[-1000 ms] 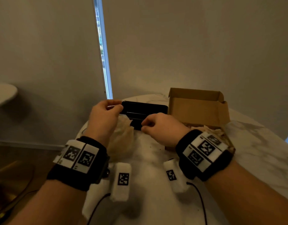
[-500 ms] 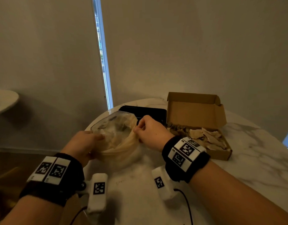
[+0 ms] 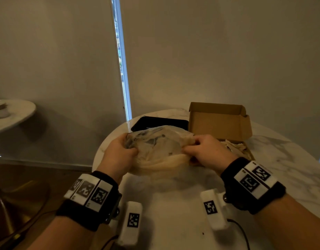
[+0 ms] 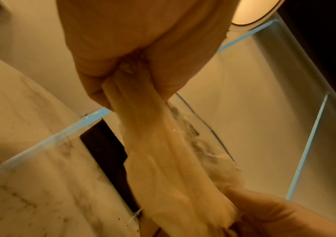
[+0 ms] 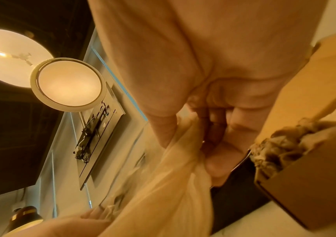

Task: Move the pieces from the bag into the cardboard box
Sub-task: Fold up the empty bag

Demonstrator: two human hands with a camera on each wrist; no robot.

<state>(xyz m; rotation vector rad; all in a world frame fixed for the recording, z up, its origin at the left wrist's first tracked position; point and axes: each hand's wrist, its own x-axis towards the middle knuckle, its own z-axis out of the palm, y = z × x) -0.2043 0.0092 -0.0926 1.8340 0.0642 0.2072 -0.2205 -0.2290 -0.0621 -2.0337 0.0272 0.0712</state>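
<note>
A thin, pale translucent plastic bag [image 3: 160, 150] hangs stretched between both my hands above the marble table [image 3: 173, 204]. My left hand [image 3: 122, 153] grips its left edge, bunched in the fist [image 4: 134, 83]. My right hand [image 3: 197, 148] pinches the right edge between thumb and fingers [image 5: 185, 136]. The bag's mouth is pulled open; dark shapes show faintly through it. To the right stands the open cardboard box [image 3: 220, 121], lid flap upright, with crumpled tan pieces [image 3: 235, 147] lying inside [image 5: 280, 144].
A black tray [image 3: 159, 123] lies behind the bag, left of the box. The round table's edge [image 3: 96, 159] curves off at the left, with floor and a gold base below. A second round table [image 3: 13, 112] stands far left.
Both hands have lifted the bag and pulled it wider apart. My right hand moved right toward the box; my left hand rose and shifted to the bag's left edge.
</note>
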